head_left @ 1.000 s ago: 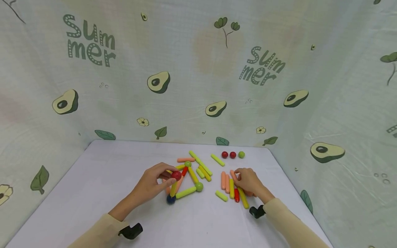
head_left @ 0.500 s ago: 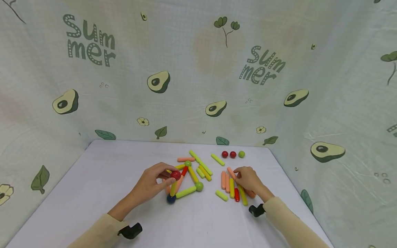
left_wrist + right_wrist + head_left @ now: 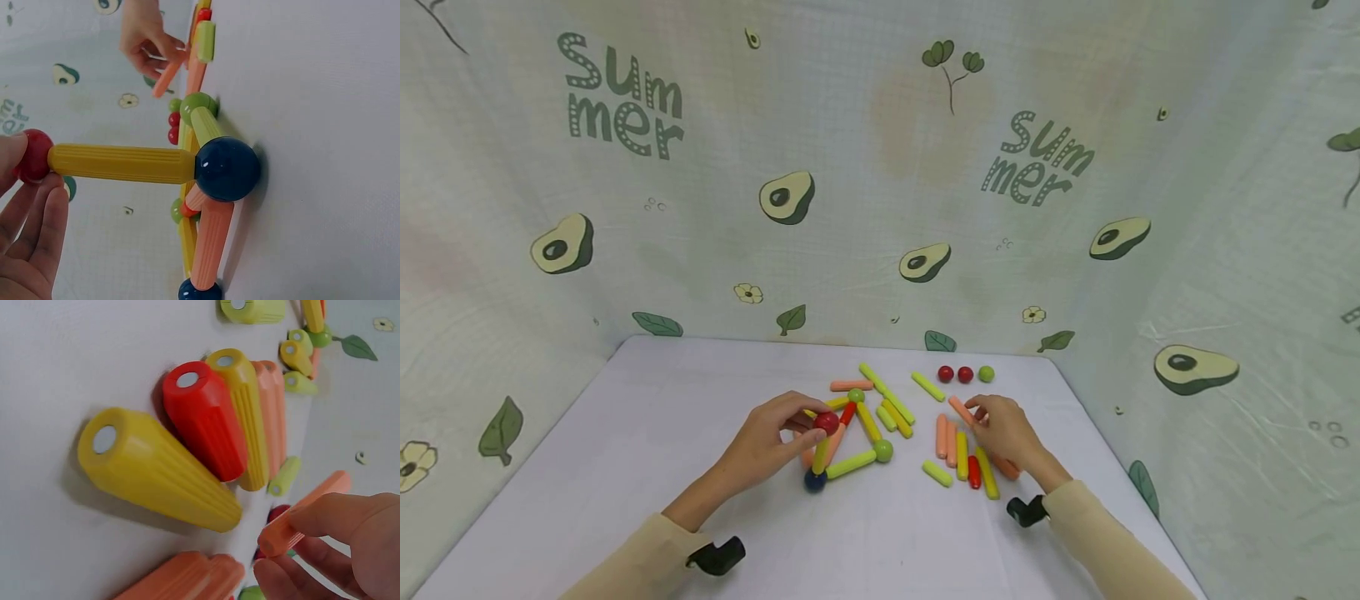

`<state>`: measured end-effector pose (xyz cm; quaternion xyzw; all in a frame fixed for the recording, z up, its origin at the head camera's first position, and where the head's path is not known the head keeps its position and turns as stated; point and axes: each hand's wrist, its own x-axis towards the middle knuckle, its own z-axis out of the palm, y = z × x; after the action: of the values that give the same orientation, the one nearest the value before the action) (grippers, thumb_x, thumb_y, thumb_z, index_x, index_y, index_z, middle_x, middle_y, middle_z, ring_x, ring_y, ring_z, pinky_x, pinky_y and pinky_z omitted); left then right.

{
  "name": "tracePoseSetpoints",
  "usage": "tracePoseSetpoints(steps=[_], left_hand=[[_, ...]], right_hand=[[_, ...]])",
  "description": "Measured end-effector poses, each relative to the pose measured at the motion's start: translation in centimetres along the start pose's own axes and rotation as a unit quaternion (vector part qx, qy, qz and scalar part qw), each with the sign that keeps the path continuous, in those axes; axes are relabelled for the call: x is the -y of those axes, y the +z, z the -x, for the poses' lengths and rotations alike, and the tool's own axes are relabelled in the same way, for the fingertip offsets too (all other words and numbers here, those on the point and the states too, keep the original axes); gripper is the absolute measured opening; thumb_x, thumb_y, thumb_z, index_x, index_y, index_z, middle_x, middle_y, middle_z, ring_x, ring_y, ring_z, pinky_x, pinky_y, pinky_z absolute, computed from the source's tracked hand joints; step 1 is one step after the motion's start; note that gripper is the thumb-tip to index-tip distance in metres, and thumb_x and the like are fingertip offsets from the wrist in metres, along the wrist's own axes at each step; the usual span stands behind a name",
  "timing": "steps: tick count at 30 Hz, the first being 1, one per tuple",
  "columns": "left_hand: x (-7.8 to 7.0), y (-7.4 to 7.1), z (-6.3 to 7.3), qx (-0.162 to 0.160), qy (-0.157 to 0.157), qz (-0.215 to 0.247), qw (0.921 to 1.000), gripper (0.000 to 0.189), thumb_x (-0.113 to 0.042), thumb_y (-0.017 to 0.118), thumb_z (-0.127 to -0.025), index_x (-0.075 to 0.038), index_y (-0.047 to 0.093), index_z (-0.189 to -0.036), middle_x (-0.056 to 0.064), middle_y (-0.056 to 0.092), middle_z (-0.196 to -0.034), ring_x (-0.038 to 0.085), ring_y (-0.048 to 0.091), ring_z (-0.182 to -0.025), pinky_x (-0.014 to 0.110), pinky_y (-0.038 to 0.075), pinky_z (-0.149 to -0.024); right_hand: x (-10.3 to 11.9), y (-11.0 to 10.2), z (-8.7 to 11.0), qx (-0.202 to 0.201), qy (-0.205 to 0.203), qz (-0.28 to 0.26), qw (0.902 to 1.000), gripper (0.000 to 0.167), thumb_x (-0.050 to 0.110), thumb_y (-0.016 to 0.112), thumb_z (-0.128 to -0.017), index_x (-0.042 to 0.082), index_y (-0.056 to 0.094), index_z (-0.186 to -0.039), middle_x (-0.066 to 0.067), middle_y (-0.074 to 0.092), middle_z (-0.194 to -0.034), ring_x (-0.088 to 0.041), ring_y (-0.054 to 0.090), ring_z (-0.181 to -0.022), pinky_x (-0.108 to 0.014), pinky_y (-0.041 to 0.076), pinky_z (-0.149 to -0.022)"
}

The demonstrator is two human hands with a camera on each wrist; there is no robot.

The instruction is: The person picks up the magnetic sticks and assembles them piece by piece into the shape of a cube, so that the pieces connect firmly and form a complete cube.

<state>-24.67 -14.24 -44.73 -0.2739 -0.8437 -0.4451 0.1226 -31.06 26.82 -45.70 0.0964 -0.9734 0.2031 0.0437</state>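
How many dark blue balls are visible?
2: one blue ball joins the yellow stick and salmon stick; the other blue ball sits at the salmon stick's far end in the left wrist view. More may be hidden.

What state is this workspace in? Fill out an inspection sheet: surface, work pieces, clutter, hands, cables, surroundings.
Surface: pale, flat tabletop.
Work pieces: joined frame of sticks and balls; a yellow stick rises from its near navy ball to a red ball.
Clutter: loose sticks right of and behind the frame; two more red balls and a green ball in a row at the back.
Left hand: fingers hold the red ball topping the yellow stick.
Right hand: fingers pinch a salmon stick.
Cables: nothing seen.
Surroundings: hanging cloth printed with avocados, leaves and "summer" lettering.
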Motion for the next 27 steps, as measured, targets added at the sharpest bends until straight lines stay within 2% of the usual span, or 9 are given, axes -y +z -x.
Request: tracePoseSetpoints(steps=[4,9,14,17,22,27], left_hand=[[-0.1,0.0,0.0,-0.001,0.005,-0.004,1.0000,0.034,-0.024,0.084,-0.094,-0.022,0.071,-0.126,-0.010,0.069,-0.117,0.003,0.069,-0.097,0.024,0.061,-0.087],[-0.1,-0.1,-0.1,0.004,0.010,-0.008,0.9999,0.035,-0.023,0.083,-0.095,-0.021,0.073,-0.128,-0.010,0.069,-0.118,0.003,0.069,-0.097,0.025,0.061,-0.086],[-0.2,-0.1,-0.1,0.008,0.012,-0.008,0.9999,0.035,-0.022,0.083,-0.095,-0.019,0.074,-0.128,-0.010,0.069,-0.118,0.003,0.069,-0.097,0.028,0.062,-0.086],[-0.3,-0.1,0.0,0.008,0.015,-0.007,0.9998,0.034,-0.021,0.083,-0.095,-0.017,0.074,-0.128,-0.009,0.070,-0.119,0.003,0.069,-0.096,0.030,0.062,-0.085],[-0.4,-0.1,0.0,0.009,0.018,-0.006,0.9998,0.036,-0.019,0.085,-0.093,-0.017,0.074,-0.128,-0.009,0.070,-0.120,0.004,0.069,-0.096,0.034,0.063,-0.085],[-0.6,0.0,-0.1,0.006,0.009,-0.011,0.9999,0.040,-0.020,0.088,-0.090,-0.017,0.074,-0.127,-0.009,0.070,-0.120,0.005,0.068,-0.098,0.030,0.062,-0.085]], right_hand=[[1.3,-1.1,0.1,-0.015,-0.030,0.006,0.9994,0.032,0.006,0.084,-0.091,0.008,0.077,-0.122,-0.004,0.072,-0.098,-0.020,0.063,-0.089,-0.037,0.062,-0.080],[4.0,-2.2,0.9,-0.027,-0.099,-0.009,0.9947,0.032,0.003,0.088,-0.086,0.008,0.079,-0.117,0.001,0.072,-0.095,-0.015,0.063,-0.083,-0.031,0.061,-0.077],[7.1,-2.8,1.9,-0.026,-0.191,-0.018,0.9811,0.034,0.004,0.090,-0.084,0.009,0.079,-0.116,0.001,0.074,-0.102,-0.012,0.064,-0.083,-0.027,0.061,-0.076],[8.8,-3.0,2.2,-0.028,-0.230,-0.017,0.9726,0.032,0.005,0.090,-0.085,0.011,0.080,-0.115,0.002,0.075,-0.101,-0.012,0.063,-0.083,-0.026,0.059,-0.074],[11.2,-3.0,2.4,-0.018,-0.263,-0.010,0.9646,0.031,0.011,0.090,-0.087,0.015,0.080,-0.116,0.009,0.071,-0.094,-0.015,0.061,-0.084,-0.029,0.056,-0.075],[12.9,-2.9,2.5,0.007,-0.275,-0.011,0.9614,0.032,0.015,0.087,-0.090,0.017,0.079,-0.121,0.009,0.071,-0.101,-0.012,0.060,-0.090,-0.028,0.057,-0.079]])
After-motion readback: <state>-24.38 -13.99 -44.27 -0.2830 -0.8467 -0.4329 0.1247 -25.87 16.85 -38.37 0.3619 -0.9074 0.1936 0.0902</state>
